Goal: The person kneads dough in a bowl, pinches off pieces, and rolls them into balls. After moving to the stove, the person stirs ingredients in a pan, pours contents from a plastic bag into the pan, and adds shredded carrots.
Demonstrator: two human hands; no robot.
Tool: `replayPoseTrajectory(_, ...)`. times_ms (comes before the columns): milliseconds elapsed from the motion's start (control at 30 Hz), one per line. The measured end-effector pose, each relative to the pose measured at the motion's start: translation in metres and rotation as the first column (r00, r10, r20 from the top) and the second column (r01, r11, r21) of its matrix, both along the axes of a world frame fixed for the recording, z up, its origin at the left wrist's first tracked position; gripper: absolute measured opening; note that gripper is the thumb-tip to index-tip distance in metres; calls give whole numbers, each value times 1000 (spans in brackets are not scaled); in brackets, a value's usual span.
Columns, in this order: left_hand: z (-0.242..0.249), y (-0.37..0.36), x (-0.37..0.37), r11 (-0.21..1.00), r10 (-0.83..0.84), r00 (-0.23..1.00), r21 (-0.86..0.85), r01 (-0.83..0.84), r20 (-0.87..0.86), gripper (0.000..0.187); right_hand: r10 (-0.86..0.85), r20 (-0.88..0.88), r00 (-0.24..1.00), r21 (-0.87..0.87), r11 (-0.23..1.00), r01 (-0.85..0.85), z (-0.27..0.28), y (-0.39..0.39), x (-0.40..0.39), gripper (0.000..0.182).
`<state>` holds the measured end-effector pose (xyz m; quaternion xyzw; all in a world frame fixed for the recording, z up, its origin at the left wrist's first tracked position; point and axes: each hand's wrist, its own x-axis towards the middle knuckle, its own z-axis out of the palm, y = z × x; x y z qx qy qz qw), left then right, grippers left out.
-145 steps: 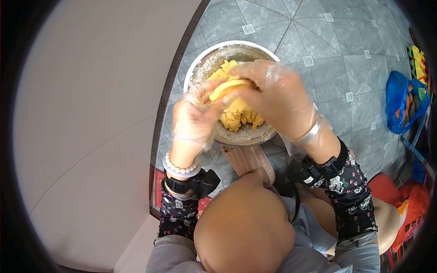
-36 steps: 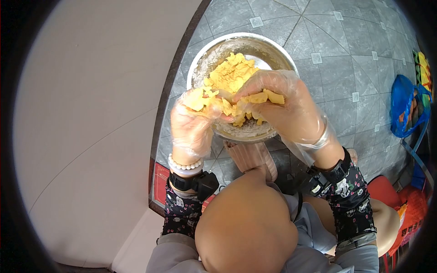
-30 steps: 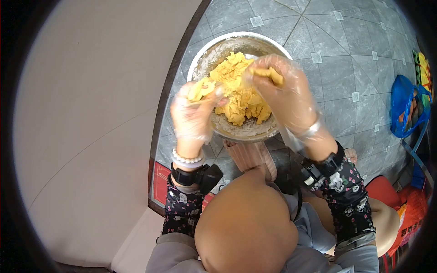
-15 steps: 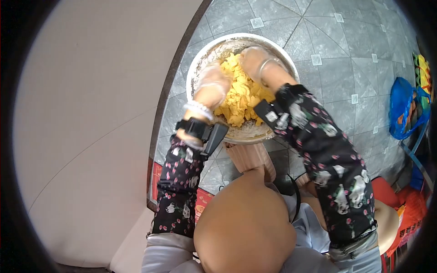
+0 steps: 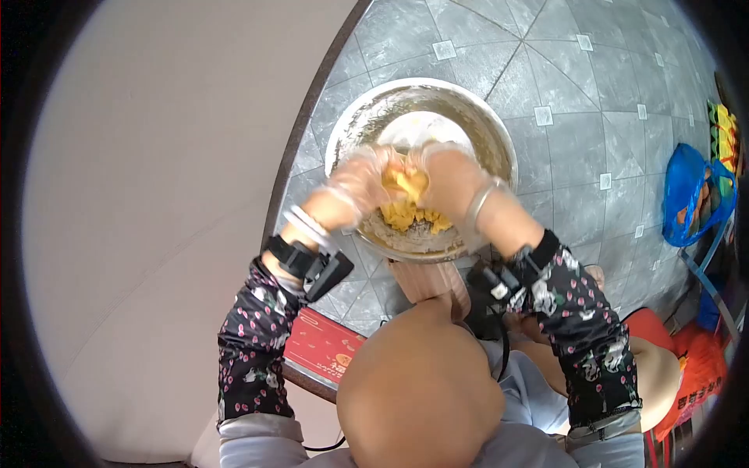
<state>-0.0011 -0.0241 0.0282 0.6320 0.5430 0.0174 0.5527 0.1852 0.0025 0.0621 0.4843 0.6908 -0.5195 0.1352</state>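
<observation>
Apparently, left hand [image 5: 363, 181] and right hand [image 5: 450, 178] curl blurred fingers around yellow dough [image 5: 407, 184]; uneven pressure could shed crumbs beyond the bowl [image 5: 490, 132].

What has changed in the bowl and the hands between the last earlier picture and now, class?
The plastic-gloved left hand and right hand have come together and nearer the body, taking hold of crumbly yellow dough. It has left the bowl's far side, baring a whitish patch. The round metal bowl and blue plastic bag stayed put.
</observation>
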Motion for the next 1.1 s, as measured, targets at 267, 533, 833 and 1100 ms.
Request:
replayPoseTrajectory(267, -34, -31, 26, 989, -136, 984, 36, 141, -112, 21, -46, 41, 998, -12, 999, 47, -53, -44, -10, 36)
replayPoseTrajectory(533, -29, 2, 47, 988, -153, 972, 8, 157, -181, 21, -244, 104, 964, 40, 970, 241, -70, -31, -13, 33)
replayPoseTrajectory(833, -31, 38, 55, 983, -81, 950, 135, 127, -300, 21, -603, -43, 797, -25, 798, 603, -102, -16, -2, 44)
replayPoseTrajectory(1100, 2, -22, 46, 945, 128, 974, 320, -62, -188, 31, -582, -260, 771, 238, 735, 635, -53, -19, 28, 21)
